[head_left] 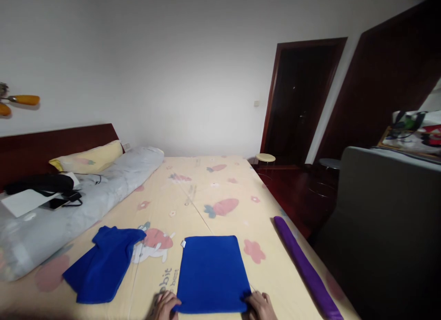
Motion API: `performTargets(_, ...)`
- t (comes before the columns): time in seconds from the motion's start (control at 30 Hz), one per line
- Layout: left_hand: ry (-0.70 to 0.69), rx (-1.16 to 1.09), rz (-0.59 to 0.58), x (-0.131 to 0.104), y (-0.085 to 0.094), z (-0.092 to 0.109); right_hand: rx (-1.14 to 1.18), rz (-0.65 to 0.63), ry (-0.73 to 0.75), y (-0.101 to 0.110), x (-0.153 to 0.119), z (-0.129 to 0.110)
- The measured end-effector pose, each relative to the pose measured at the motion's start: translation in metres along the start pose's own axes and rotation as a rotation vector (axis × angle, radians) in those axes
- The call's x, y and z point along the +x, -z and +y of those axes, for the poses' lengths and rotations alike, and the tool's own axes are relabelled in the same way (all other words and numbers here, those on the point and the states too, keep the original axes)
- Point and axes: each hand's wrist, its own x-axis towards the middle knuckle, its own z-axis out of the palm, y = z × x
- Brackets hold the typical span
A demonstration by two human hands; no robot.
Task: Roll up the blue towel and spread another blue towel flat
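A blue towel (214,272) lies spread flat in a near-square on the bed, with a small white tag (183,243) at its far left corner. My left hand (166,305) has its fingers closed on the near left corner. At the near right corner, my right hand (259,305) pinches the edge in the same way. Off to the left is a second blue towel (105,265), crumpled and partly folded over. A long purple roll, seemingly of cloth (305,269), lies along the bed's right side.
The bed sheet (193,210) is cream with printed carrots and rabbits. A grey rolled quilt (113,187) and a yellow pillow (89,157) sit by the headboard (69,138), with a black pouch (39,184). Stools (265,158) and a dark grey panel (389,219) stand right of the bed.
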Motion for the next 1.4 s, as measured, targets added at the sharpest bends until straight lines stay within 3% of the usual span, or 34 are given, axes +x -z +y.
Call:
performTargets(0.13,0.350,-0.024,-0.057,0.026,0.003,0.013,-0.055,0.047,-0.110,0.001,0.025,-0.005)
performTargets(0.23,0.476,0.162,-0.049,0.041,-0.003,0.025,-0.213,0.184,-0.146,-0.007,0.037,-0.005)
performTargets(0.37,0.377,0.348,-0.003,0.042,-0.021,0.032,-0.366,0.340,-0.092,-0.024,0.034,-0.004)
performTargets(0.5,0.247,0.346,0.066,0.026,-0.039,0.017,-0.383,0.345,0.012,-0.033,0.018,0.000)
performTargets(0.63,0.134,0.411,0.202,0.013,-0.059,0.009,-0.433,0.384,-0.044,-0.049,0.008,-0.004)
performTargets(0.73,-0.006,0.414,0.275,0.015,-0.086,0.035,-0.457,0.487,0.036,-0.074,0.019,-0.031)
performTargets(0.87,-0.192,0.397,0.380,0.028,-0.114,0.079,-0.381,0.464,0.286,-0.096,0.042,-0.073)
performTargets(0.97,-0.204,0.409,0.365,0.030,-0.104,0.079,-0.380,0.429,0.260,-0.087,0.044,-0.076)
performTargets(1.13,-0.205,0.427,0.272,0.009,-0.056,0.033,-0.436,0.369,0.079,-0.056,0.013,-0.036)
performTargets(1.23,-0.181,0.429,0.260,-0.001,-0.044,0.020,-0.425,0.387,-0.043,-0.050,-0.002,-0.022)
performTargets(1.3,-0.139,0.428,0.292,0.000,-0.046,0.027,-0.411,0.411,-0.097,-0.052,-0.001,-0.027)
performTargets(1.4,-0.114,0.428,0.345,0.016,-0.060,0.056,-0.369,0.398,-0.075,-0.062,0.018,-0.050)
